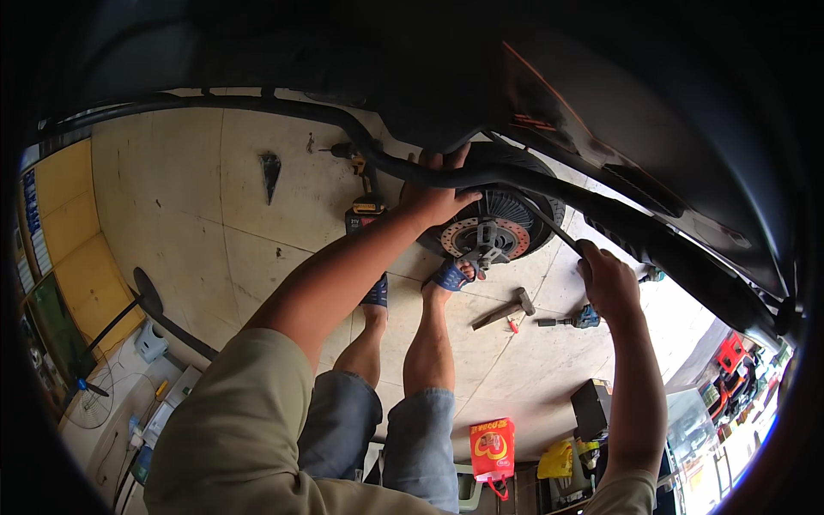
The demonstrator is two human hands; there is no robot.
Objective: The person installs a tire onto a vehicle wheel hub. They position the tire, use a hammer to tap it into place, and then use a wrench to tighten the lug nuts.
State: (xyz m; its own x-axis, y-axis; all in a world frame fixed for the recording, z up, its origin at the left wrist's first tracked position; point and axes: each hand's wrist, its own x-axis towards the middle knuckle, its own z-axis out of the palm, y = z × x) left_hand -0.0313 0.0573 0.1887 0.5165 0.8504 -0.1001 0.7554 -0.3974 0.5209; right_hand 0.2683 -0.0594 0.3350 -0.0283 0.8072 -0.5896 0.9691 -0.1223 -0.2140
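A motor wheel (505, 208) with a black tyre and a drilled brake disc (517, 239) lies below the dark vehicle body. My left hand (438, 196) grips the wheel's upper left side, thumb on the hub side; a black frame tube (382, 158) hides part of its fingers. Wrapped round a long dark metal bar (554, 226) is my right hand (608, 279). The bar slants up and left to the wheel's right side; its far tip is hard to make out. My foot in a blue slipper (451, 276) is against the wheel's lower edge.
A hammer (506, 310) and a blue power tool (573, 318) lie on the floor right of my feet. A yellow cordless drill (364, 184) stands left of the wheel. Overhead hangs the vehicle's dark body (618, 112). A red bag (492, 448) sits behind me.
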